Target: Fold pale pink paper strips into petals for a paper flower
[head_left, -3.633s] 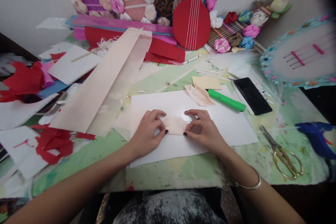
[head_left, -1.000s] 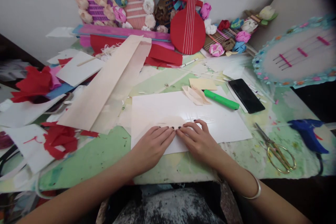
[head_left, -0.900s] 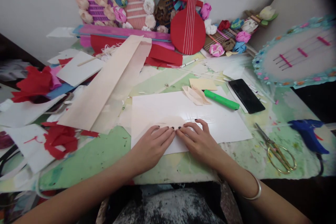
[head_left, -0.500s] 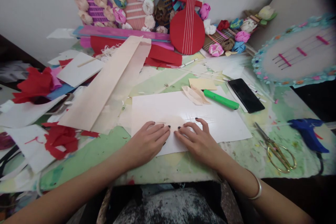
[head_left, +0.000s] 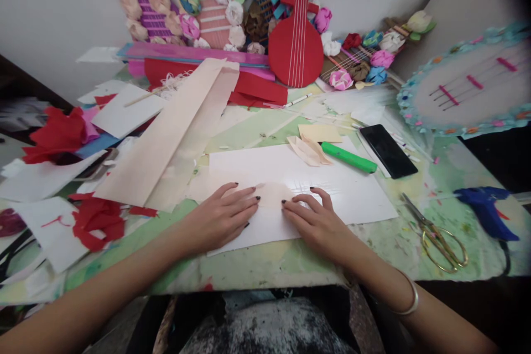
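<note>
A small folded piece of pale peach paper (head_left: 270, 197) lies flat on a large white sheet (head_left: 352, 188) near the table's front edge. My left hand (head_left: 219, 217) rests flat beside it on the left, fingers stretched out, fingertips at the paper's left edge. My right hand (head_left: 316, 221) lies flat on the right, fingers spread, fingertips touching the paper's right edge. Neither hand grips anything. A silver bangle (head_left: 409, 303) circles my right wrist.
A folded peach shape (head_left: 309, 150), a green marker (head_left: 349, 157) and a black phone (head_left: 388, 150) lie behind the sheet. Gold scissors (head_left: 440, 232) and a blue glue gun (head_left: 487, 211) lie at the right. Long peach paper strips (head_left: 166, 133) and red scraps (head_left: 97, 221) cover the left; paper instruments line the wall.
My hands have slid apart along the folded paper, from touching at the middle to its two ends. Earlier they pinched it between fingertips; now they lie flat.
</note>
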A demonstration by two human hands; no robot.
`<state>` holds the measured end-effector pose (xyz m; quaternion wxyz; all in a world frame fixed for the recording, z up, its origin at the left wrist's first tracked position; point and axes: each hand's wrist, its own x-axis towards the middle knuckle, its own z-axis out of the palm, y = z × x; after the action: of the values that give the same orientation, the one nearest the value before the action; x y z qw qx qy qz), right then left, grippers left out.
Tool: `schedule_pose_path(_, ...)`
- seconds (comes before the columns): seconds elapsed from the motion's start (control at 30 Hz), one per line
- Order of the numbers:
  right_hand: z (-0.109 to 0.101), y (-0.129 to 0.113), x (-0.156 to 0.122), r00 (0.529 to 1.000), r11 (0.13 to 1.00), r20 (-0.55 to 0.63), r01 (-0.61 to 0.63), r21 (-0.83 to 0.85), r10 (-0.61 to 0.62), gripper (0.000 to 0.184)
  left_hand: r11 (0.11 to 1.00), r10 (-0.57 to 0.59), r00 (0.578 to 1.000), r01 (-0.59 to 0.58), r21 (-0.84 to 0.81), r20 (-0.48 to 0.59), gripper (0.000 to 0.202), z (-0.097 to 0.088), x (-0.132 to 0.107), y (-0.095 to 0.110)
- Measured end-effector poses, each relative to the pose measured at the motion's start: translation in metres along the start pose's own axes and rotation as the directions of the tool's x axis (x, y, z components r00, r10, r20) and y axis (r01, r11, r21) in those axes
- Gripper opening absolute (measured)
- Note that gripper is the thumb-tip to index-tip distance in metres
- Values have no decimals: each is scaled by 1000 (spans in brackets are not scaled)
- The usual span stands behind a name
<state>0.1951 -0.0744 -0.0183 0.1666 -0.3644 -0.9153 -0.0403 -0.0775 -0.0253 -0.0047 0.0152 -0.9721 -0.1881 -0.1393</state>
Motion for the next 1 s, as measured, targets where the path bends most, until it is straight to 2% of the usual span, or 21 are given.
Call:
schedule_pose_path(0.47,3,2,-6,1000,999,-5,-26,31,26,21,997,-23,1000,24,69,-11,22,-1,-8,-1)
schedule_pose_path(0.63,-5,0,-2,993,976,-73,-81,203,98,19,995,-71,997,72,71,-5,26,4,-5,2)
schedule_pose_path(0.7,-10,8,5,972,949,-148,-135,284,183,15,993,-95,995,91,71,41,36,6,-2,0)
schedule_pose_path(0.77,-11,22,16,956,933,-175,-171,317,235,17,994,-100,990,94,62,96,46,8,2,-5)
schedule_pose_path(0.83,-7,42,29,960,925,-133,-193,329,248,28,996,-88,987,83,40,136,53,9,7,-11)
schedule_pose_path(0.93,6,68,50,983,902,-7,-163,399,181,45,996,-91,980,89,18,180,64,10,17,-23)
schedule_pose_path(1.0,16,78,62,994,898,12,-107,427,113,48,993,-120,972,120,11,202,69,11,24,-30)
